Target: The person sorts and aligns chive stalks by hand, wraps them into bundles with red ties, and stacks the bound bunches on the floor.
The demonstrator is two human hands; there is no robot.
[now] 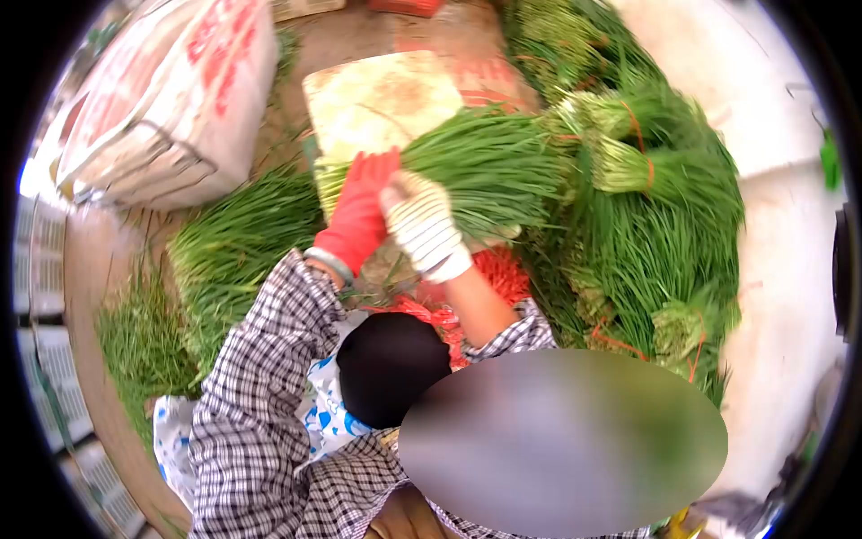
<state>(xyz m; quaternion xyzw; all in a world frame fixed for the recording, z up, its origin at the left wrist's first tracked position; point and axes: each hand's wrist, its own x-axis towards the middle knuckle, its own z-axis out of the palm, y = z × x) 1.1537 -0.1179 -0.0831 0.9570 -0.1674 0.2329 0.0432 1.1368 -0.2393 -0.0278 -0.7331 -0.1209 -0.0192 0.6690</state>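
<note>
Across the board's [386, 99] near edge, your left hand [361, 202] clasps the green bundle [489, 166], while your right hand [424, 220] has curled fingers, their grip unclear — uneven left pressure could let stalks slip.

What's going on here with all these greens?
A person is handling a bunch of long green stalks over a pale board. The red-gloved left hand lies across its pale end, and the right hand, in a striped glove, is close beside it. Bundles with orange ties are piled to the right, while more greens lie on the left.
</note>
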